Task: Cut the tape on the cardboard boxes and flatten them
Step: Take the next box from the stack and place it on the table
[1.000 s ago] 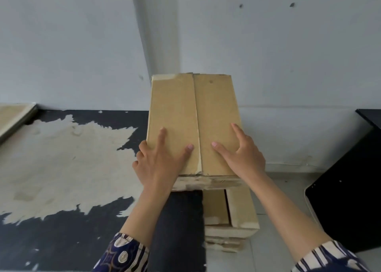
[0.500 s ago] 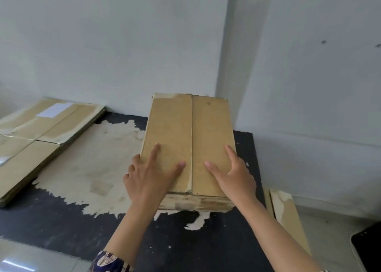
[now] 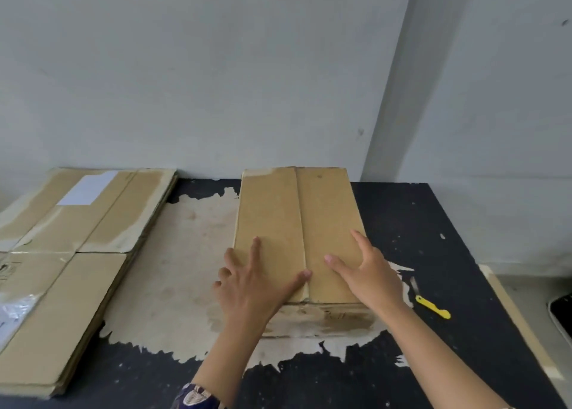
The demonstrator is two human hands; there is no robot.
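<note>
Cardboard box lengthwise away from viewer, both hands flat atop.

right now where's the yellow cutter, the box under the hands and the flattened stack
yellow cutter point(image 3: 433, 307), head view, on its yellow handle
cardboard box point(image 3: 297, 210), head view, on the top flaps near the centre seam
flattened stack point(image 3: 102, 222), head view, on the top sheet's bare cardboard

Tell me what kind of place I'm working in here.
Likely a plain packing or storeroom workbench: a worn black table against a bare wall, a stack of flattened cardboard at left, a yellow-handled cutter beside the closed box.
</note>
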